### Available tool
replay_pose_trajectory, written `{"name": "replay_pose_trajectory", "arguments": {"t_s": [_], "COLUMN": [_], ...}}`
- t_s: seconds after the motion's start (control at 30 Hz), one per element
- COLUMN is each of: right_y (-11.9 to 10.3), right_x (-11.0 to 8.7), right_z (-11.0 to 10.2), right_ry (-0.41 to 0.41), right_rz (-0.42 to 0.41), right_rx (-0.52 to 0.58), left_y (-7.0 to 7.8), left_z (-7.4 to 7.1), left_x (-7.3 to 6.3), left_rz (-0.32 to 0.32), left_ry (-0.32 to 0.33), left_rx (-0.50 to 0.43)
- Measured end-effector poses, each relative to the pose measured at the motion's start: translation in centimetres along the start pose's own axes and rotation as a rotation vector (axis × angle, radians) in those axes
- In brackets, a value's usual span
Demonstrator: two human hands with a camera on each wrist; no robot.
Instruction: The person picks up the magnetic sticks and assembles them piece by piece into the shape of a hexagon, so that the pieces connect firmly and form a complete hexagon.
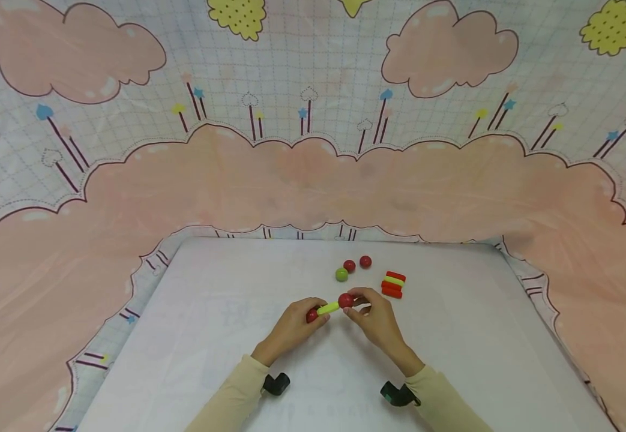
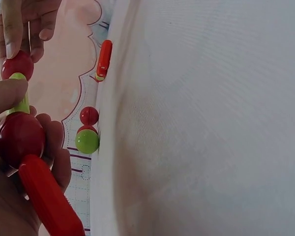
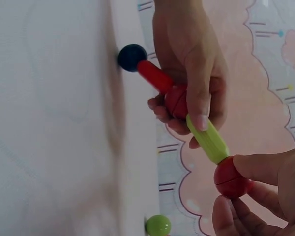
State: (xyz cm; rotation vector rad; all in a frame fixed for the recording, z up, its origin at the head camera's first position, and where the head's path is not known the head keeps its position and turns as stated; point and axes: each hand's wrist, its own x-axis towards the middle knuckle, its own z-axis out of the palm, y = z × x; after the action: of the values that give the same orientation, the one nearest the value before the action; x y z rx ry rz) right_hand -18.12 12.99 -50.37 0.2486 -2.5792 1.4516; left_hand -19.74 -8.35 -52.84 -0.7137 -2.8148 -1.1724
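1. Left hand: We find the left hand (image 1: 293,324) gripping the inner red ball (image 2: 20,140), its thumb laid on the yellow-green rod (image 3: 207,140).
2. Right hand: We find the right hand (image 1: 374,318) pinching the end red ball (image 3: 232,178) between thumb and fingers. This ball meets the rod's other end.
3. Location: The chain spans both hands over the white table (image 1: 226,282). Beyond it lie two loose red balls (image 1: 365,261), a green ball (image 1: 342,274) and a rod stack (image 1: 392,285).
4. Caution: We judge that a sideways pull or twist by the right hand could part the end joint. A slack left grip could let the chain swing; a knock could set the loose balls rolling.
5. View differences: Only the right wrist view shows us the dark blue ball (image 3: 132,58) ending the red rod (image 3: 155,76). The left wrist view shows that rod but cuts off its end. Only the head view separates all three loose balls. In no view can we tell how firmly the joints hold.
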Motion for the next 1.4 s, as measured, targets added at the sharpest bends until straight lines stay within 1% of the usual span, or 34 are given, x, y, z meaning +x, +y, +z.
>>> {"name": "replay_pose_trajectory", "arguments": {"t_s": [0.17, 0.3, 0.4, 0.63, 0.73, 0.93, 1.23, 1.4], "right_y": [0.0, -0.2, -0.1, 0.1, 0.0, 0.2, 1.5, 2.4], "right_x": [-0.3, -0.6, -0.7, -0.7, -0.7, -0.6, -0.1, 0.4], "right_z": [0.3, 0.8, 1.0, 1.4, 1.3, 0.3, -2.0, -3.3], "right_ry": [-0.035, -0.065, -0.065, -0.064, -0.076, -0.069, -0.051, -0.028], "right_rz": [0.018, 0.021, 0.021, 0.031, 0.032, 0.014, 0.079, 0.09], "right_rx": [0.027, 0.047, 0.075, 0.145, 0.138, 0.06, -0.021, -0.059], "left_y": [0.2, 0.4, 0.6, 1.1, 1.2, 1.3, 1.1, 0.9], "left_z": [0.0, 0.2, 0.2, 0.2, 0.3, 0.4, 0.0, -0.2], "left_x": [0.2, 0.4, 0.4, 0.6, 0.5, 0.4, 0.2, 0.1], "left_rz": [0.023, 0.048, 0.049, 0.04, 0.047, 0.062, 0.029, 0.021], "left_ry": [0.014, 0.02, 0.015, -0.016, -0.015, 0.005, -0.013, -0.016], "left_rx": [0.024, 0.064, 0.098, 0.131, 0.155, 0.179, 0.18, 0.173]}}
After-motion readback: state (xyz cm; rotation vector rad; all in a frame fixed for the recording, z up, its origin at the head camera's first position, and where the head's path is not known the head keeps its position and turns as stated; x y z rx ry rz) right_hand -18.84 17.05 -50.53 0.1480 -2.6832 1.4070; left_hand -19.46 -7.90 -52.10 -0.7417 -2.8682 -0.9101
